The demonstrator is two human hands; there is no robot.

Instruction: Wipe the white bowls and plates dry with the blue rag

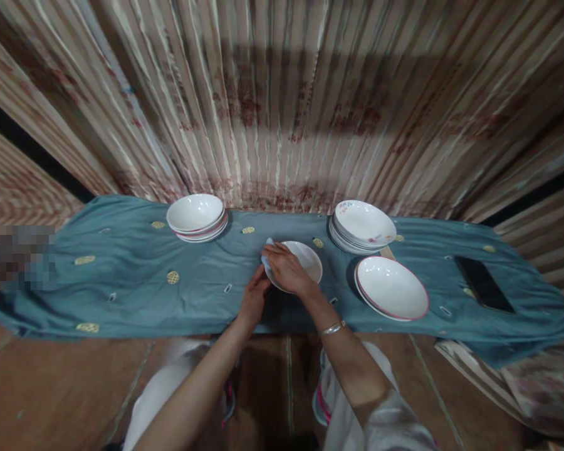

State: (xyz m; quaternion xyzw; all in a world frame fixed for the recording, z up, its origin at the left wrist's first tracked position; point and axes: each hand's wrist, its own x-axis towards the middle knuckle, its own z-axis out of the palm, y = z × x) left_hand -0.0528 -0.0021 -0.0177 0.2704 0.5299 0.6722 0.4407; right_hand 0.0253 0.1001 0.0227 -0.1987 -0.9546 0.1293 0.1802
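Note:
A white plate [309, 258] is tilted a little above the cloth, in front of my body. My left hand [255, 289] grips its left rim, fingers partly hidden beneath it. My right hand [286, 265] presses a pale blue cloth [268, 249] against the plate's left edge, and much of that cloth is covered by the fingers. To the right lie two stacked plates [391, 288], the upper one with a red rim. Farther back stands a stack of plates with a floral pattern [364, 224].
A stack of white bowls [196, 214] stands at the back left. A black phone [483, 283] lies on the right side of the table, which a teal cloth with pineapple prints [136, 269] covers. Pleated curtains [272, 125] hang right behind the table.

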